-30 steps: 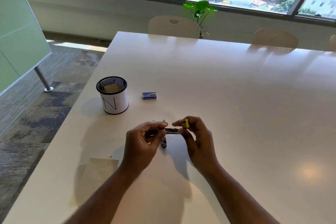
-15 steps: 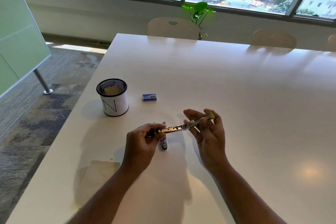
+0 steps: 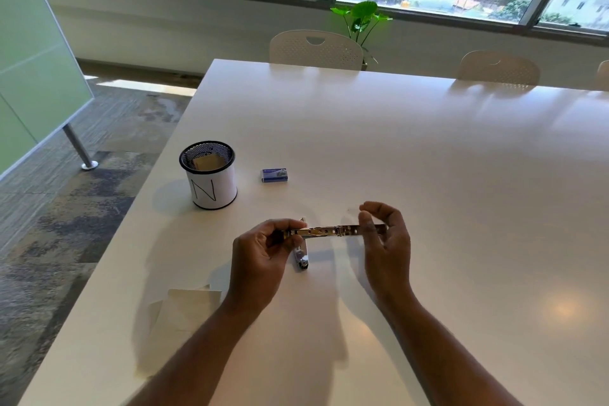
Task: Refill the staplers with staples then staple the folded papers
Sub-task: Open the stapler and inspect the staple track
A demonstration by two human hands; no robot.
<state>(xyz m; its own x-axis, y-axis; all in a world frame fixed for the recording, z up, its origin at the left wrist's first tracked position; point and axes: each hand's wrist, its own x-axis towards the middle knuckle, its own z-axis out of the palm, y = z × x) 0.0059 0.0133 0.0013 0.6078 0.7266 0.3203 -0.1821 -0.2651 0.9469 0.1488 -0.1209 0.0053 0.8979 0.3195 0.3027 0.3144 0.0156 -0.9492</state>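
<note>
The left hand [image 3: 260, 250] is pinching one end of the stapler [image 3: 333, 231], which is lying opened out flat above the bench [image 3: 428, 175]. The right hand [image 3: 387, 241] is gripping the other end (forefinger lifted). Another stapler part [image 3: 301, 257] is lying beneath; the staple box [image 3: 275, 175] is sitting near the mesh cup [image 3: 211, 175], folded papers [image 3: 188, 308] at the near left.

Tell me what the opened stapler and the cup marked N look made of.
Opened stapler: bright metal, likely plated steel; it glints, with punched holes along the strip. Cup marked N: black wire mesh, probably metal, wrapped in a white paper-like sleeve.
</note>
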